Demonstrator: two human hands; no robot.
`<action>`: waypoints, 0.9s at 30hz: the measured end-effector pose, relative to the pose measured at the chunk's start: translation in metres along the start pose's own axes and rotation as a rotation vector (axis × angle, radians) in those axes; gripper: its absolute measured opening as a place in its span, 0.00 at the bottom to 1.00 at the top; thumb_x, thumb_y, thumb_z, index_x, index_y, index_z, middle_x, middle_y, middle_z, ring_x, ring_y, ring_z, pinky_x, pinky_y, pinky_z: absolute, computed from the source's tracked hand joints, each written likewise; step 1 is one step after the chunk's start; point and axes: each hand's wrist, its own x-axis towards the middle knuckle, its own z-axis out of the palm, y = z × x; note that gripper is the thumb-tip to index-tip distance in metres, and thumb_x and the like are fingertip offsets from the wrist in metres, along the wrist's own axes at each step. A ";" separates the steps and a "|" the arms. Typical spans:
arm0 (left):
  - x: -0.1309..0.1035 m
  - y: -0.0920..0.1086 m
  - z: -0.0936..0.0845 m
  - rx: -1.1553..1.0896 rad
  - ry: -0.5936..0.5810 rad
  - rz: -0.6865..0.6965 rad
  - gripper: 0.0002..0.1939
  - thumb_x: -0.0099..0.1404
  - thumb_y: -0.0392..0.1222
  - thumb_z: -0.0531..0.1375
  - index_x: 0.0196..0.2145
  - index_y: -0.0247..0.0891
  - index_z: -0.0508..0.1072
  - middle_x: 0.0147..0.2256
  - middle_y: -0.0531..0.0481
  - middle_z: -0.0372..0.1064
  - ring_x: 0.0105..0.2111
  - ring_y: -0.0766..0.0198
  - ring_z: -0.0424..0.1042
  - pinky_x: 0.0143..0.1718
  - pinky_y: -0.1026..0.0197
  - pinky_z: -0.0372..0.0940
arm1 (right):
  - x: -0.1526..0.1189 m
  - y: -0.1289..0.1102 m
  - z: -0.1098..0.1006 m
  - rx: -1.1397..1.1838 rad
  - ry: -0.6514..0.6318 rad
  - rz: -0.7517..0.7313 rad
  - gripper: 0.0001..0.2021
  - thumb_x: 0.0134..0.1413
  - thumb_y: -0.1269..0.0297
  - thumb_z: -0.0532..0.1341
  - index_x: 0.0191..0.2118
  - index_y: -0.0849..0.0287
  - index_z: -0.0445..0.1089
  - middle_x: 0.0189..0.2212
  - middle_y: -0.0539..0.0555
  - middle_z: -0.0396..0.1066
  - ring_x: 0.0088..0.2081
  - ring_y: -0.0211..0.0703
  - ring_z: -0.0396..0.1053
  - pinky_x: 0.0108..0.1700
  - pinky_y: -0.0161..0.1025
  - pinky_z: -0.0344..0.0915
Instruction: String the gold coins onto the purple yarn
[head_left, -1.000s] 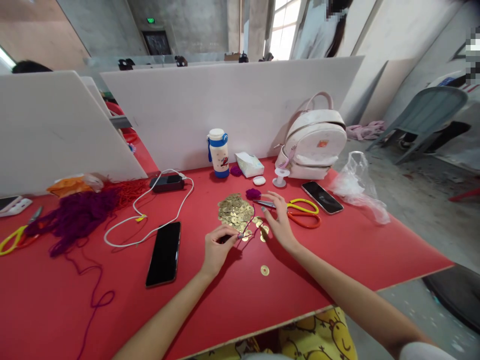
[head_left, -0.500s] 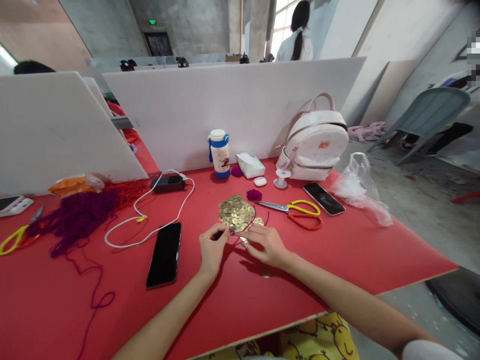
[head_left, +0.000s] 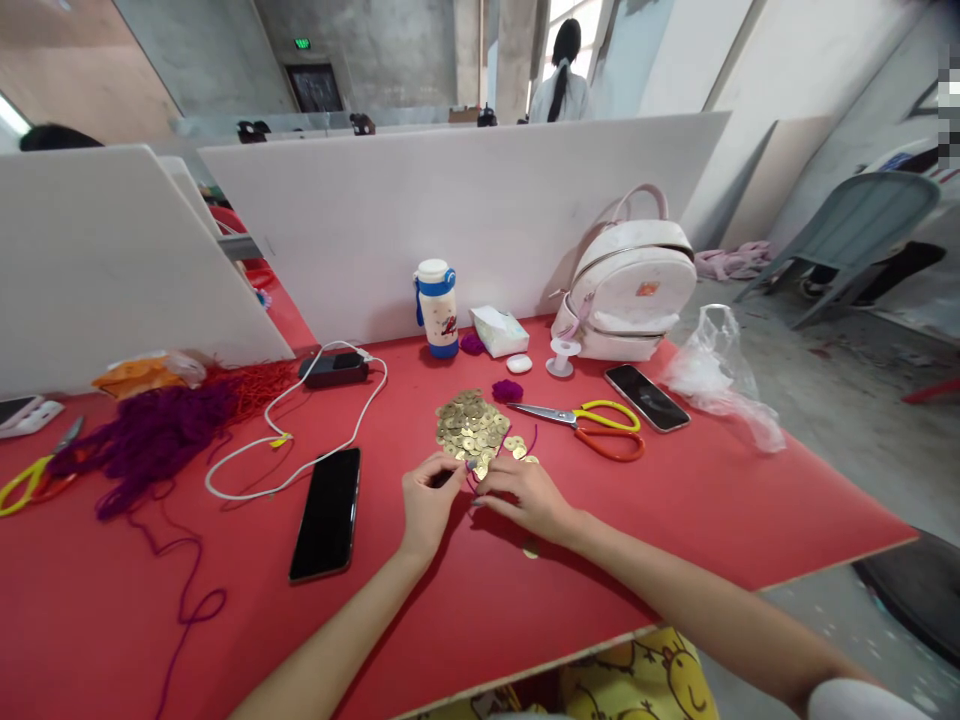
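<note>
- The coin pile [head_left: 471, 425] is a loose heap of thin, round, overlapping brassy discs; a lone coin [head_left: 530, 550] lies on the near side of the right hand [head_left: 531, 500].
- A deep purple yarn tangle [head_left: 169, 430] spreads soft and fuzzy at the far left, while the scissors [head_left: 577, 417] pair smooth metal blades with yellow and orange loops.
- The purple cord [head_left: 534, 440] looks thin and curved, lying at the fingertips just in front of the coin pile, a strand rising behind the right hand.
- The left hand [head_left: 430, 508] has its grip pinching the purple cord; the right hand's fingers curl beside it, but whether they pinch it cannot be told.
- The tabletop [head_left: 675, 520] is flat, smooth and red, backed by a white panel [head_left: 360, 220]; a grey concrete wall [head_left: 397, 60] stands beyond.
</note>
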 end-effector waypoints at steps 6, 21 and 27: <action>-0.001 -0.005 0.001 0.074 -0.019 0.008 0.07 0.55 0.40 0.65 0.22 0.36 0.76 0.23 0.50 0.71 0.26 0.64 0.69 0.30 0.64 0.63 | -0.001 -0.007 -0.009 0.000 0.075 -0.170 0.08 0.61 0.61 0.58 0.34 0.54 0.74 0.40 0.56 0.71 0.39 0.46 0.65 0.41 0.43 0.63; -0.003 -0.008 0.004 0.070 -0.120 -0.039 0.07 0.59 0.39 0.61 0.32 0.37 0.80 0.32 0.47 0.75 0.29 0.63 0.70 0.30 0.64 0.63 | 0.006 -0.005 -0.010 0.482 0.375 0.087 0.12 0.62 0.67 0.56 0.42 0.52 0.78 0.36 0.55 0.75 0.40 0.46 0.70 0.44 0.45 0.68; -0.001 -0.008 0.004 0.091 -0.130 -0.045 0.07 0.59 0.40 0.61 0.32 0.37 0.80 0.33 0.47 0.76 0.30 0.63 0.71 0.30 0.64 0.62 | 0.006 0.002 -0.005 0.602 0.453 0.226 0.06 0.52 0.67 0.65 0.36 0.53 0.79 0.33 0.54 0.76 0.35 0.44 0.71 0.38 0.40 0.68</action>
